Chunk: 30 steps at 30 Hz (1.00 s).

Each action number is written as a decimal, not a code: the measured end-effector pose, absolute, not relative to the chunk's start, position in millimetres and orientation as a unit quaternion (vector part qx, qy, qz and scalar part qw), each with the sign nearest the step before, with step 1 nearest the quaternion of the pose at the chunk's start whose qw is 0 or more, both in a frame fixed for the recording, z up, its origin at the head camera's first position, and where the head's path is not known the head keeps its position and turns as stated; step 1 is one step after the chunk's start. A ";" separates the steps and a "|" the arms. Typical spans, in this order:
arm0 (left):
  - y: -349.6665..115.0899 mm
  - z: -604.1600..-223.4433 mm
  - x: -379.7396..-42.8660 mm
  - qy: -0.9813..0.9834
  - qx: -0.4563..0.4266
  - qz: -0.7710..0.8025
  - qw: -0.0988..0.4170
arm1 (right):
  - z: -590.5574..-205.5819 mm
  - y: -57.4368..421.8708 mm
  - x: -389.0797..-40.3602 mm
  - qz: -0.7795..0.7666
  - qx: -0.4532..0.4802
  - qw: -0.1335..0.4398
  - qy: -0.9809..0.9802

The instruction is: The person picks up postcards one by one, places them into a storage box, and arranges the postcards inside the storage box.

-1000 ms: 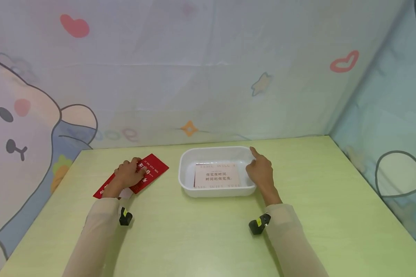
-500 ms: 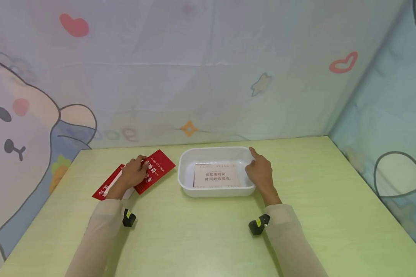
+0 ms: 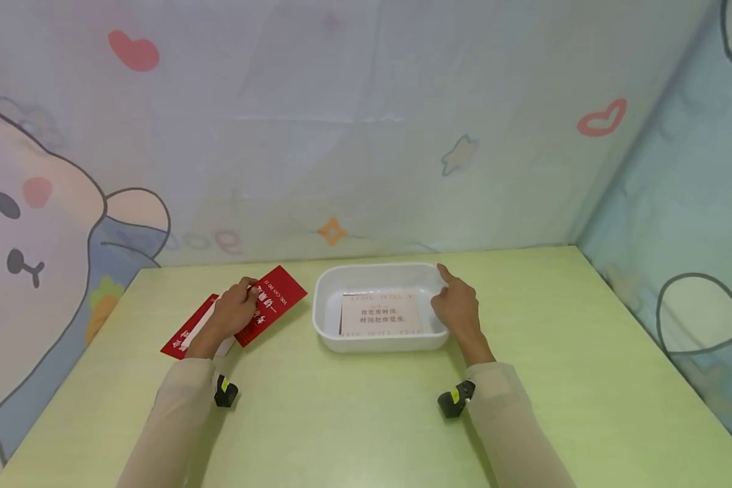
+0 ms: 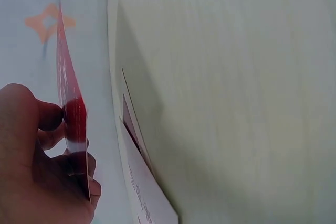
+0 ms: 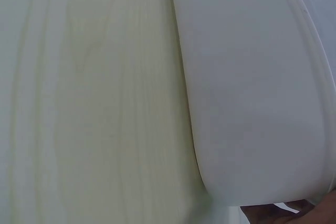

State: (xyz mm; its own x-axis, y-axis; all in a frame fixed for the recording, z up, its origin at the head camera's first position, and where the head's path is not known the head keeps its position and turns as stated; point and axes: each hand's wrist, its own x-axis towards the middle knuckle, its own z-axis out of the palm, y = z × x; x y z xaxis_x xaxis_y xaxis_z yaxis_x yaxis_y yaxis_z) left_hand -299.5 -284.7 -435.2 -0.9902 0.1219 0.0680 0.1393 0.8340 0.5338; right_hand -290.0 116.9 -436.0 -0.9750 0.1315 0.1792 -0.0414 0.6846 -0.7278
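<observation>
My left hand (image 3: 232, 312) pinches a red card (image 3: 274, 306) with white lettering, at the left of the table. In the left wrist view the thumb and fingers press the card (image 4: 72, 90) from both sides, and it stands tilted above the table. Below it lie another red card (image 3: 175, 344) and a whitish card (image 4: 147, 187), partly covered by the hand and wrist. My right hand (image 3: 457, 308) grips the right end of a white plastic tray (image 3: 378, 345), index finger along the rim. A cream printed card (image 3: 381, 315) lies flat inside, with a reddish edge showing under it.
The pale green table (image 3: 354, 420) runs back to a curtain (image 3: 366, 169) printed with cartoon figures. Black wrist cameras (image 3: 226, 392) sit by both sleeves. The tray stands right of the cards.
My left hand has drawn the red card rightward and up, away from the other cards, uncovering the whitish card. The right hand and tray have stayed put.
</observation>
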 end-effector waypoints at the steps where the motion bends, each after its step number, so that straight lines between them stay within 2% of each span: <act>1: -284.3 -435.3 -298.5 -0.957 -0.070 -0.281 0.015 | -436.6 116.8 -289.6 0.396 -0.024 0.108 -0.912; 25: -253.8 -422.2 -301.7 -0.935 -0.094 -0.342 0.021 | -437.8 117.0 -293.6 0.392 -0.030 0.108 -0.913; 30: -245.3 -422.8 -301.8 -0.928 -0.111 -0.353 0.043 | -437.3 116.6 -292.3 0.393 -0.033 0.106 -0.913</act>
State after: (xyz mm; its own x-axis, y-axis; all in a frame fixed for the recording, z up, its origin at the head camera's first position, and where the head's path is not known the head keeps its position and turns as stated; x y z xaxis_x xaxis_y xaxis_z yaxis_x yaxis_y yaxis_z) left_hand -301.8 -245.3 -422.8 -0.9715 0.1767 0.1578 0.2369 0.7253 0.6464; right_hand -292.3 116.6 -437.3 -0.9754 0.1442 0.1668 -0.0222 0.6885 -0.7249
